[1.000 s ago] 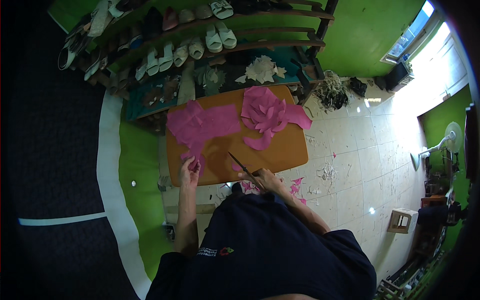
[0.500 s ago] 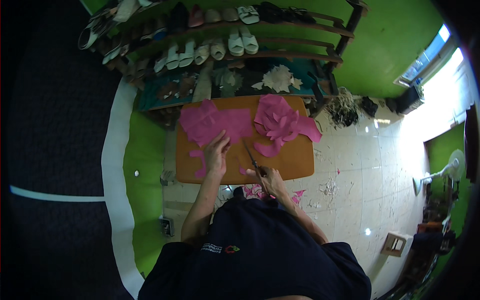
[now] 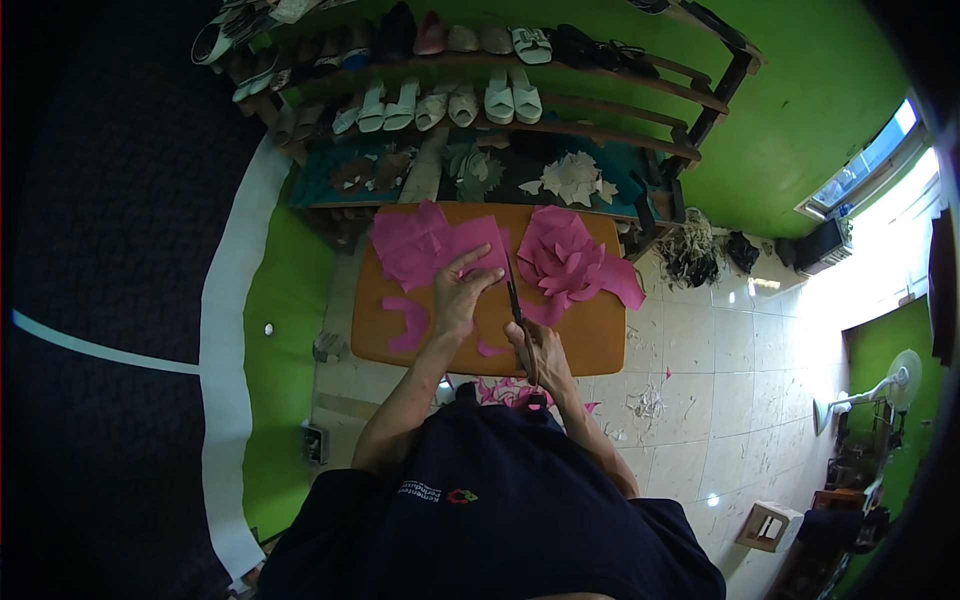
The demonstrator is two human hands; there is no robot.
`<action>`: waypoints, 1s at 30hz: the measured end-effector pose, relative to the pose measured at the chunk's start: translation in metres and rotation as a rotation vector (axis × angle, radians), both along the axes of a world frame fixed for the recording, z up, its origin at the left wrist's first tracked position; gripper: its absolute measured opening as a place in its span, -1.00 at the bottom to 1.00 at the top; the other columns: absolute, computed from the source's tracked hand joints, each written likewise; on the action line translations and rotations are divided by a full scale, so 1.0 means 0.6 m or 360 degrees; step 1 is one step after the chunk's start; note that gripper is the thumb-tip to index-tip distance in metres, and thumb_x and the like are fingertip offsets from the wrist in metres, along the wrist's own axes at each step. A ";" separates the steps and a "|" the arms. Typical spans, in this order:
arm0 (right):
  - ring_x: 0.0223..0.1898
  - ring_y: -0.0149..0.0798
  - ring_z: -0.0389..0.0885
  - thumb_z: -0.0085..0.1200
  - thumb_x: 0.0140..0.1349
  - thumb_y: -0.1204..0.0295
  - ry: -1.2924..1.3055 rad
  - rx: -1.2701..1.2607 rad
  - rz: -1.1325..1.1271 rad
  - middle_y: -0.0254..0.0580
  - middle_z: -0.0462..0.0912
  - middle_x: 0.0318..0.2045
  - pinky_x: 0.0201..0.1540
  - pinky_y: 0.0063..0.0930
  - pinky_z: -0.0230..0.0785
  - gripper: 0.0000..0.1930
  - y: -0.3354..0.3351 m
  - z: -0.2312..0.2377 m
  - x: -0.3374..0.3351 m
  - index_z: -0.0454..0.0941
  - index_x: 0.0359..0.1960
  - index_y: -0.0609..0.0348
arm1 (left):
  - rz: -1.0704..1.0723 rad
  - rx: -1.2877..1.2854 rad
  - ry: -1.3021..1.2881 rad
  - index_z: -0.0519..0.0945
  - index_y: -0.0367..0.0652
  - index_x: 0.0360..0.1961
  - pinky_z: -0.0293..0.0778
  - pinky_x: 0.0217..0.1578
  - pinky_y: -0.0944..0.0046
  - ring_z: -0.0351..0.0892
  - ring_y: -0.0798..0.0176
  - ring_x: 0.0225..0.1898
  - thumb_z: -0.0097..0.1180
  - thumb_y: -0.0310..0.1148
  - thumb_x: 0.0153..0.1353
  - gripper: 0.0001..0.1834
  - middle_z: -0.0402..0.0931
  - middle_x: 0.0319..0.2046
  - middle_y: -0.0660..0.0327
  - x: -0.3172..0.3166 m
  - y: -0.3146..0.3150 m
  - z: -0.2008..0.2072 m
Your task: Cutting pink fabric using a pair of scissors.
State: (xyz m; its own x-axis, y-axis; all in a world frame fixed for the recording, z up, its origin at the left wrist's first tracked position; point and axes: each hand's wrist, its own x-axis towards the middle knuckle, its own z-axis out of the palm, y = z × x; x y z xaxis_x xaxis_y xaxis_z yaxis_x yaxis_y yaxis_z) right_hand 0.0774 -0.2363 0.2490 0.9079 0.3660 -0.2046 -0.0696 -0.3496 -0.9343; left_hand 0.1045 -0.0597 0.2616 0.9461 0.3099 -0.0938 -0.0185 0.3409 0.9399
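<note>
My right hand (image 3: 545,352) grips dark scissors (image 3: 516,300), blades pointing away from me, at the right edge of a pink sheet (image 3: 475,236). Whether the blades are apart is too small to tell. My left hand (image 3: 460,298) holds the near edge of that sheet, thumb and forefinger showing on it. Left of the sheet lies more pink material (image 3: 408,250). A heap of cut pink pieces (image 3: 562,255) sits right of the blades. Nearer me are a curved pink offcut (image 3: 408,325) and a small scrap (image 3: 489,348). Everything rests on an orange-brown table (image 3: 590,345).
Beyond the table stands a wooden rack (image 3: 620,112) with rows of shoes and sandals (image 3: 512,97). Its lower shelf holds pale cut pieces (image 3: 572,180). Scraps (image 3: 645,402) litter the tiled floor (image 3: 690,440). A white fan (image 3: 903,375) and a small stool (image 3: 770,525) stand right.
The scissors have swung to point straighter ahead, along the sheet's right edge. My left hand has shifted right, its thumb and forefinger now over the sheet. The whole view has moved slightly.
</note>
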 end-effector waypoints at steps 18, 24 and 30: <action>-0.61 -0.33 0.40 0.24 0.11 -0.24 0.0066 -0.0073 -0.0124 -0.14 0.39 -0.76 -0.48 -0.22 0.29 -0.26 -0.007 0.013 0.007 0.57 -0.60 0.41 | -0.0024 -0.0059 -0.0015 0.53 -0.32 0.16 0.52 -0.24 0.46 0.65 0.45 -0.35 0.29 -0.59 0.14 -0.49 0.67 -0.39 0.22 0.001 0.008 -0.003; -0.65 -0.37 0.37 0.24 0.12 -0.23 0.0040 -0.0115 -0.0119 -0.21 0.36 -0.80 -0.54 -0.28 0.25 -0.27 -0.004 0.016 0.000 0.57 -0.62 0.39 | 0.0062 -0.0095 0.0021 0.55 -0.27 0.16 0.49 -0.25 0.49 0.59 0.51 -0.37 0.30 -0.57 0.15 -0.50 0.64 -0.42 0.31 0.003 0.013 -0.004; -0.67 -0.40 0.32 0.16 0.17 -0.27 0.0121 0.0049 -0.0137 -0.28 0.31 -0.78 -0.58 -0.29 0.19 -0.26 0.006 -0.008 0.004 0.49 -0.64 0.33 | -0.0057 -0.0103 -0.0021 0.54 -0.28 0.17 0.54 -0.16 0.47 0.61 0.50 -0.35 0.32 -0.59 0.13 -0.47 0.62 -0.44 0.32 -0.012 -0.007 0.007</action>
State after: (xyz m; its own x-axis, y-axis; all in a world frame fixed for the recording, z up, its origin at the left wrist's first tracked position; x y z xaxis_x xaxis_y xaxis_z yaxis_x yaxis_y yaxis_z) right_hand 0.0800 -0.2328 0.2439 0.9184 0.2946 -0.2641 -0.1693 -0.3107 -0.9353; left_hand 0.0971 -0.0640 0.2658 0.9578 0.2696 -0.0997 -0.0177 0.4015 0.9157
